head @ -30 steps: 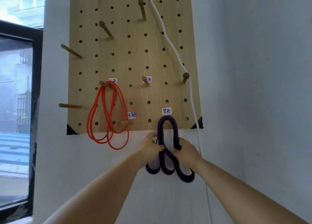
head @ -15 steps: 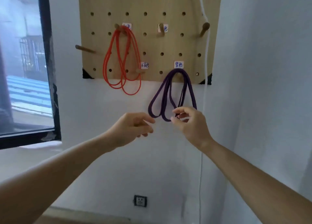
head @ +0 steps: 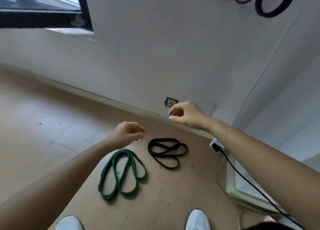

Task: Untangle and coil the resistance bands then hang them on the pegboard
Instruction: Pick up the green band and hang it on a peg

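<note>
Both hands, left (head: pixel 129 133) and right (head: pixel 187 115), hang empty, fingers loosely curled; purple band (head: pixel 270 2) cut off above.

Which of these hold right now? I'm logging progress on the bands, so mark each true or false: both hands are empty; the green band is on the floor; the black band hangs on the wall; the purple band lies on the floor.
1. Both hands are empty: true. The left hand and right hand hold nothing.
2. The green band is on the floor: true.
3. The black band hangs on the wall: false. It lies on the floor beside the green one.
4. The purple band lies on the floor: false. It hangs against the wall.
</note>
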Tool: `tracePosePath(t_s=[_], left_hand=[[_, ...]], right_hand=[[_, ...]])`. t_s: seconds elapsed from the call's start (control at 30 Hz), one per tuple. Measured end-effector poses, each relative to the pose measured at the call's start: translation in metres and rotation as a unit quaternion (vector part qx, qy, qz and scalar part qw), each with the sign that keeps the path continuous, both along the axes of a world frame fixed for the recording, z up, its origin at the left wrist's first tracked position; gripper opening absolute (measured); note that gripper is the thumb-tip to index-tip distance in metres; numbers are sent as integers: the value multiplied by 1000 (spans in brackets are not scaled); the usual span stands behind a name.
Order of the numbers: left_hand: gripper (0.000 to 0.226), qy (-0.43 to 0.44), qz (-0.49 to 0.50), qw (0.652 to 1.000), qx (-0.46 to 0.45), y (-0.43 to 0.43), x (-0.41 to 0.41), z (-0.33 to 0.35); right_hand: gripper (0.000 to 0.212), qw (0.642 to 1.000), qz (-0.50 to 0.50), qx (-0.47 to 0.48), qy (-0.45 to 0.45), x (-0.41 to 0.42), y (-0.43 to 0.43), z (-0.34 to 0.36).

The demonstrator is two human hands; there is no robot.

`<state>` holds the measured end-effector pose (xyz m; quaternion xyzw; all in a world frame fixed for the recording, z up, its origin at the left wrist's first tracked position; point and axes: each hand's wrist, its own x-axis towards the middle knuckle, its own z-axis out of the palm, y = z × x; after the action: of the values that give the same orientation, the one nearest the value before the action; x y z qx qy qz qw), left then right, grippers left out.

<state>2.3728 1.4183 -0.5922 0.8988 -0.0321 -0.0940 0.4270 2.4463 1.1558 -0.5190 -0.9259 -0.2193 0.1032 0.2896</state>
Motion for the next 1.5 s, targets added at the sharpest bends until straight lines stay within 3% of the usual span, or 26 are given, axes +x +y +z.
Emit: tracePosePath(t_s=[0.2,0.33,0.5,0.67,0.93,1.07,1.2,1.3,1.5], left_hand=[[11,139,107,984,-29,30,-12,-121],[15,173,215,961,-2,54,-22,-187],[42,226,325,911,114,74,-35,-253],[64,266,344,887,155,79,-41,-290],[92,267,380,870,165,76,-40,-321],[86,278,363,869,191,74,-42,-330],[38,289,346,883,132,79,-38,-328],[20,293,326,892,112,82,-40,-321],[16,273,328,904,17,76,-47,-291]], right_hand=[[19,976,77,-160,123,6,34,-125],[22,968,59,-157,185,14,63,-198],[37,964,-39,-92,245,17,112,-282],[76,955,-109,-109,252,2,159,-347],[102,944,-174,-196,201,-32,208,-395],[91,948,-149,-231,160,-38,207,-399],[64,958,-134,-155,198,-31,187,-403],[51,955,-155,-114,225,-27,167,-397],[29,937,-188,-7,296,-31,119,-364]])
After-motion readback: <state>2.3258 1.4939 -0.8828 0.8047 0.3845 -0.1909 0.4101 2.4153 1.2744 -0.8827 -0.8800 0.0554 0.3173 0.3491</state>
